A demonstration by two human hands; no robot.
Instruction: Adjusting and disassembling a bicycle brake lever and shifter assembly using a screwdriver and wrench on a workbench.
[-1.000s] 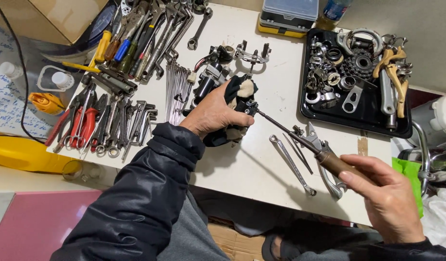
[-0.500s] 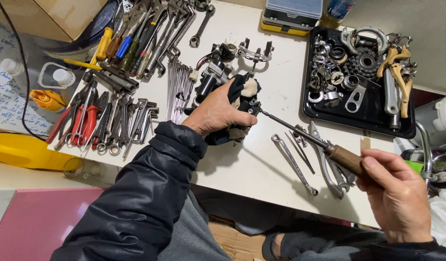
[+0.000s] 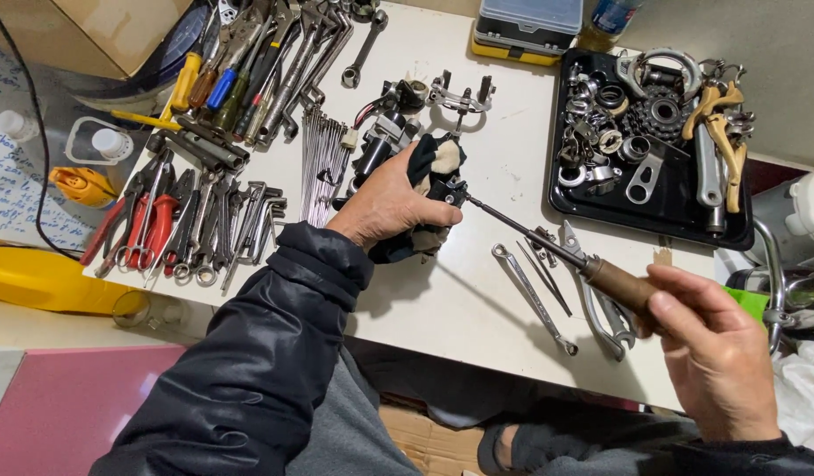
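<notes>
The right hand (image 3: pixel 715 353) had drawn nearer, gripping the wooden-handled screwdriver (image 3: pixel 618 284), whose tip could slip off the rag-wrapped part (image 3: pixel 429 189) clutched in the left hand (image 3: pixel 389 207).

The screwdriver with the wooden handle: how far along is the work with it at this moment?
Already done: the tools lie sorted on the white table, and loose metal parts sit in the black tray. In hand: the left hand grips a dark part wrapped in a black rag; the right hand holds the screwdriver, tip at the part. Left: the tip remains engaged, and the part is not set down.
</notes>
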